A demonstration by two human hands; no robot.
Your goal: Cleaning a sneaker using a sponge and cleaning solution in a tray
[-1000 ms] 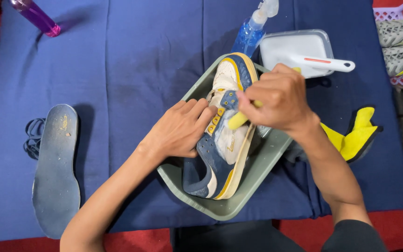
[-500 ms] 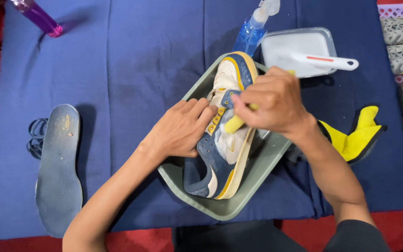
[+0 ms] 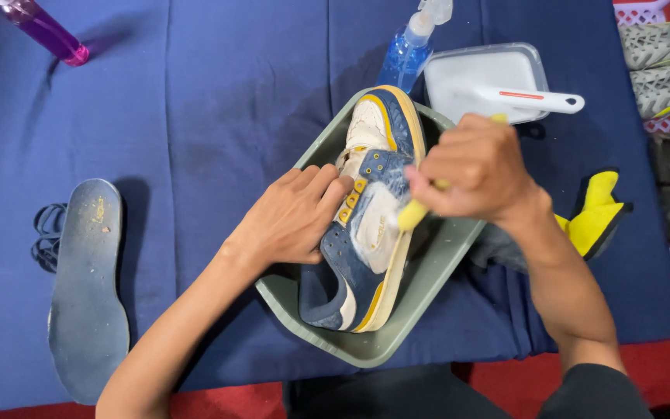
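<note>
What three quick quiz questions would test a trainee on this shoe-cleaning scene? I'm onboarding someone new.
1. True or false: the sneaker lies inside the green basin.
2. Which hand holds the yellow brush? A) left hand B) right hand
3. What lies on the blue cloth far to the left of the basin?

Key:
1. True.
2. B: the right hand grips it; the left hand steadies the sneaker.
3. A grey insole, next to dark laces.
</note>
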